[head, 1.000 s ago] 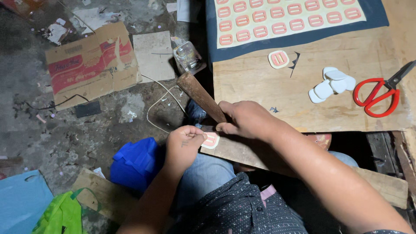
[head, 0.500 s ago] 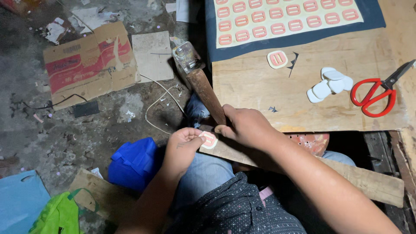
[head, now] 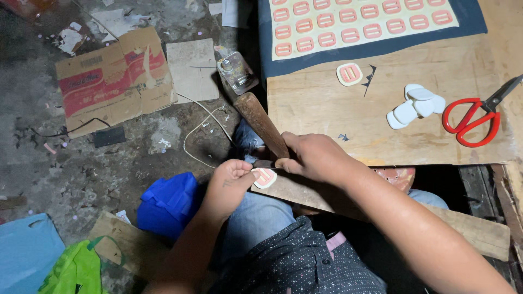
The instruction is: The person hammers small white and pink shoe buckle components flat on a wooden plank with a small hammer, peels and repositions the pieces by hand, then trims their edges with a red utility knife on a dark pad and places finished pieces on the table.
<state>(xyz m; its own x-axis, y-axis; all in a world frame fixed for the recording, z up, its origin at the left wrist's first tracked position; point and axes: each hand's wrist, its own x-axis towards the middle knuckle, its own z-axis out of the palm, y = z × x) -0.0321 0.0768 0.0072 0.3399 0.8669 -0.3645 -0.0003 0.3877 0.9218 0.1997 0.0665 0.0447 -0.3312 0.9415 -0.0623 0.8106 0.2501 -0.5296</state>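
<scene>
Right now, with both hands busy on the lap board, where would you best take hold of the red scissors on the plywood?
Grip the red scissors by their looped handles, coming from the near side. The loops lie flat, toward the person, clear of the white oval pieces; the dark blades point up and right, toward the board's edge.

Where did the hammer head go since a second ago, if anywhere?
No. Hammer in the right hand keeps its head beside the blue sheet corner; left hand pinches the oval piece.
</scene>
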